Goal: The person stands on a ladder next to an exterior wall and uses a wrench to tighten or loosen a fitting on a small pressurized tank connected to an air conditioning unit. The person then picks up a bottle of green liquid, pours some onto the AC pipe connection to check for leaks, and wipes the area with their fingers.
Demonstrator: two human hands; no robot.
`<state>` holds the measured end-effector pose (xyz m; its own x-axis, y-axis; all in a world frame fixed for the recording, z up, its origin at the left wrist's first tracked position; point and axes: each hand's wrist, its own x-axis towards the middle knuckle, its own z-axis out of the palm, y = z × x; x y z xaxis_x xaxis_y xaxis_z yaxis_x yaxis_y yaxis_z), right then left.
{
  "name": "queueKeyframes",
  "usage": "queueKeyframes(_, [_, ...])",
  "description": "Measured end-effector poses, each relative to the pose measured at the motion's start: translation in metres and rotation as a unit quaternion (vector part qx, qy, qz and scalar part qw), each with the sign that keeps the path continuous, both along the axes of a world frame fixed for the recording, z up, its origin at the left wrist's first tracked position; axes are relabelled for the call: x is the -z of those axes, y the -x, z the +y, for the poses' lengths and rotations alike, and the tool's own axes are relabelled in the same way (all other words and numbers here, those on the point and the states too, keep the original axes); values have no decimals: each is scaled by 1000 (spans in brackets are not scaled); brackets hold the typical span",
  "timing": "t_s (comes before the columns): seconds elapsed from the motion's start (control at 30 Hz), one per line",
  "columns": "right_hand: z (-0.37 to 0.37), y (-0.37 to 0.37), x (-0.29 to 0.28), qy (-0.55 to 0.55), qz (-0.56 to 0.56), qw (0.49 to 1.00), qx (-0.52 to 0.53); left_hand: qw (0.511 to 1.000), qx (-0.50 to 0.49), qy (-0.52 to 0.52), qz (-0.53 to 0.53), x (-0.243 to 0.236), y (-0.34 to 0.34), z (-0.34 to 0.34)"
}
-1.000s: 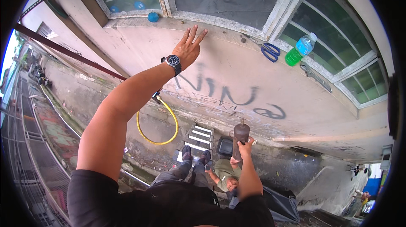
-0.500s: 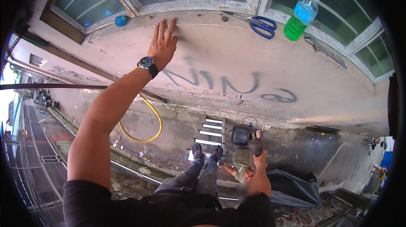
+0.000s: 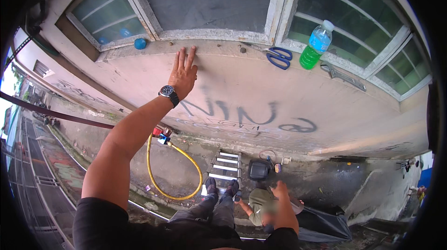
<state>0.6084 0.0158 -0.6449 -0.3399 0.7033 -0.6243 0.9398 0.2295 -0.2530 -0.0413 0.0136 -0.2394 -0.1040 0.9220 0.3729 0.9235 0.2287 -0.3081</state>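
Note:
My left hand (image 3: 183,75), with a watch (image 3: 168,92) on its wrist, lies against the pink wall (image 3: 242,70) with fingers stretched out, their tips at the window ledge. Nothing is held in it. Low on the right, my right hand (image 3: 280,189) has its fingers curled; what they grip is mostly hidden. A brownish shape (image 3: 296,205) shows beside that wrist, unclear in kind. Along the ledge are a blue lump (image 3: 139,43), blue-handled scissors (image 3: 279,58), a plastic bottle (image 3: 316,45) half full of green liquid, and an adjustable wrench (image 3: 342,76).
My feet (image 3: 221,187) are on a ladder (image 3: 226,164) with silver rungs. Below, a person in a green shirt (image 3: 257,203) reaches toward it. A yellow hose (image 3: 150,171) loops at the left. Nearby are a black case (image 3: 259,170) and a dark sheet (image 3: 323,224).
The view has shifted, so ledge and ground sit lower. My left hand stays on the wall. My right hand has dropped, and the dark object above it no longer shows there.

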Motion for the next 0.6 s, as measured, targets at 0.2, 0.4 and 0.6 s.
queueKeyframes(0.2, [59,276,-249,-78,298,930,-202,998,-19,-10,-59,-2,9,-53])
queueKeyframes(0.4, [104,418,-449,-344,463,779,-245,930,-4,-96,-354,-50,-120,-120])
queueKeyframes(0.6, [128,488,-443,-456,323,784,-271,876,17,-213,-432,-188,-145,-286])
